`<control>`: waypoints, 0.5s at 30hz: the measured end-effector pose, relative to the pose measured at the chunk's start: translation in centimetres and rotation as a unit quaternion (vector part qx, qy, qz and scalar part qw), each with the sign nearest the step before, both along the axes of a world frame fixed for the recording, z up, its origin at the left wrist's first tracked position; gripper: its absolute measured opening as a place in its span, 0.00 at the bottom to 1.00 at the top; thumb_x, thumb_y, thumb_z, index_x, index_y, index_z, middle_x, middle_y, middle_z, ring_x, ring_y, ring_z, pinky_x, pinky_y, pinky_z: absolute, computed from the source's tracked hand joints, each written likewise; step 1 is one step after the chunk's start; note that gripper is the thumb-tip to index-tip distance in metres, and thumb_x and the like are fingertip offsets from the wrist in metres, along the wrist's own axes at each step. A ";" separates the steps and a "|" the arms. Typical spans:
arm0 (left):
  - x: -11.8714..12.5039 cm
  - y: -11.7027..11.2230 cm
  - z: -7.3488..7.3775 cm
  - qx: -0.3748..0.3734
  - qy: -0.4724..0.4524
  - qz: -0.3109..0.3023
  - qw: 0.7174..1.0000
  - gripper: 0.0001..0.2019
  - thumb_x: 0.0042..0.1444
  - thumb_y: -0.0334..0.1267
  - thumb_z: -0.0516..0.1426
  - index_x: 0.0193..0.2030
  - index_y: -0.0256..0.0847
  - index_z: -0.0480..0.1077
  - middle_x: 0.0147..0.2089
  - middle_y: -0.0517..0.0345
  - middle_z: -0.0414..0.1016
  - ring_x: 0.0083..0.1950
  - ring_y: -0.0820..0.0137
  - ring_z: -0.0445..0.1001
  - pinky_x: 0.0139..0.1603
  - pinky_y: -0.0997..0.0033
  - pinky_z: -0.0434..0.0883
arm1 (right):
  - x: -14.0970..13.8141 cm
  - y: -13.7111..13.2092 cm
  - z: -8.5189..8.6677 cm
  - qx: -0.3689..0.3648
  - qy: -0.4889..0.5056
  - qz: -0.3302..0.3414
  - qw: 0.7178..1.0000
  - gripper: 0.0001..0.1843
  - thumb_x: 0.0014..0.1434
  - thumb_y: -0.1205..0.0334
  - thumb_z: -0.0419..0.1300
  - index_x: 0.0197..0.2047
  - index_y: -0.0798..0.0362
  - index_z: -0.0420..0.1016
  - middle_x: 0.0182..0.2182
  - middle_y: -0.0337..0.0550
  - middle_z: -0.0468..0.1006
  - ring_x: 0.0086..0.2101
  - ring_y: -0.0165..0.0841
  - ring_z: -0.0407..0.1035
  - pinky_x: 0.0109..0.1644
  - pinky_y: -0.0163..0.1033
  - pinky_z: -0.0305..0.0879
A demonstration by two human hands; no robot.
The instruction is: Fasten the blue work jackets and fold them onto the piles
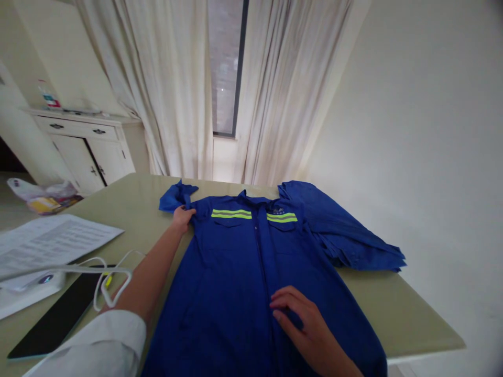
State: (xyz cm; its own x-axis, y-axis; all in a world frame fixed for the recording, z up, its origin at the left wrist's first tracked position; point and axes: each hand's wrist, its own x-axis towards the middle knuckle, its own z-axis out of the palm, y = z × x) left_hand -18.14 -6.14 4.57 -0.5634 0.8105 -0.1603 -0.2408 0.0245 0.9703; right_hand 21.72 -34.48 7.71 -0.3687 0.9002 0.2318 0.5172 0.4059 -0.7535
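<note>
A blue work jacket (231, 272) with yellow-green reflective strips lies front side up on the table, its collar toward the window. My left hand (183, 218) is closed on its left sleeve near the armpit; the end of that sleeve (173, 197) is bunched up beyond my fingers. Over the lower front, beside the button placket, hovers my right hand (296, 317), fingers loosely curved and apart, with nothing in it. I cannot tell whether its fingertips touch the cloth. More folded blue cloth (334, 225) lies along the jacket's right side.
Printed sheets (51, 241), a white cable (126, 280), a white device (35, 288) and a dark flat tablet-like object (58, 314) lie at the left of the table (416, 319). A wall (424, 157) borders the right side. A white cabinet (82, 146) stands behind, with plastic bags (47, 196) nearby.
</note>
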 end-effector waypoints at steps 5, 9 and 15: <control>0.5 -1.7 -0.5 0.109 -0.191 -0.131 0.967 0.15 0.48 0.30 0.65 0.46 0.39 0.76 0.41 0.52 0.84 0.45 0.60 0.84 0.51 0.60 0.81 | -7.6 7.9 0.9 0.039 -0.031 0.078 0.996 0.26 0.68 0.45 0.66 0.63 0.48 0.74 0.61 0.53 0.76 0.62 0.44 0.70 0.69 0.51 0.65; 2.2 -3.9 -0.3 0.144 -0.288 -0.237 0.917 0.16 0.53 0.32 0.67 0.50 0.37 0.78 0.44 0.49 0.86 0.49 0.57 0.85 0.52 0.58 0.82 | -17.3 15.9 -1.7 0.058 -0.045 0.039 0.997 0.53 0.60 0.40 0.71 0.76 0.60 0.57 0.72 0.65 0.61 0.71 0.52 0.57 0.75 0.55 0.55; 0.0 -3.7 -0.5 0.153 -0.204 -0.165 0.953 0.14 0.48 0.29 0.71 0.43 0.37 0.78 0.43 0.52 0.85 0.45 0.62 0.85 0.48 0.67 0.81 | -23.3 21.9 -5.6 0.030 -0.117 -0.038 0.992 0.31 0.73 0.68 0.49 0.77 0.60 0.58 0.61 0.59 0.76 0.57 0.44 0.73 0.63 0.48 0.68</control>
